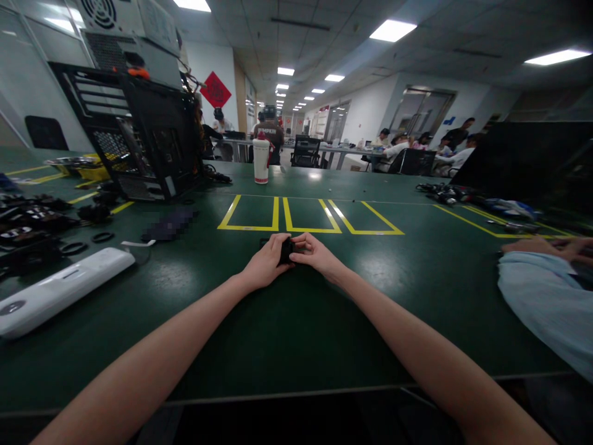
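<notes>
A small black object (286,250) is held between my two hands, low over the green table (296,334); its kind cannot be made out. My left hand (265,264) is closed around its left side, the fingers covering much of it. From the right, my right hand (315,254) pinches its edge between thumb and fingers. Just beyond the hands, yellow tape (312,231) marks three boxes on the tabletop.
At left stand a black computer case (162,136) and a long white device (65,290), with black parts around. A white cup (261,161) stands at the back. A co-worker's blue sleeve (537,303) reaches in at right, near cables and metal parts (445,193).
</notes>
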Demonstrator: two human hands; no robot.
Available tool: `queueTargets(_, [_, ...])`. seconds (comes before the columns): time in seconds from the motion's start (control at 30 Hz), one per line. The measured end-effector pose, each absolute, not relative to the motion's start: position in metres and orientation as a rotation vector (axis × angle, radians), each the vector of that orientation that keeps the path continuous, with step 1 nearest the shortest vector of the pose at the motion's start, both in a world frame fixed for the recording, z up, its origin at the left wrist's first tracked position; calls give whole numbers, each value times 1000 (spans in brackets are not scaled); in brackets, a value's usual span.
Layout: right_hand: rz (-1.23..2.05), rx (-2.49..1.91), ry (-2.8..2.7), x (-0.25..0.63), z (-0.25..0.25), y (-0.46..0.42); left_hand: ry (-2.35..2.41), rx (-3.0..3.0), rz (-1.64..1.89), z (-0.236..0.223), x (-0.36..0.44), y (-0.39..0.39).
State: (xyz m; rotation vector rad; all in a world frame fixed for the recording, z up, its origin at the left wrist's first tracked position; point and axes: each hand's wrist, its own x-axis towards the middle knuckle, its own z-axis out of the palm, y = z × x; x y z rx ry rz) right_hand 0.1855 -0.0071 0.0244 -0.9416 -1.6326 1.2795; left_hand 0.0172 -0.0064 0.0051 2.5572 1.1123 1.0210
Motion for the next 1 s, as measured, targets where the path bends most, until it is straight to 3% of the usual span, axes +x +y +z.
queueTargets(1.0, [1285,-959,-1641,188,28,-8,1109,2548,1021,7,17,-8])
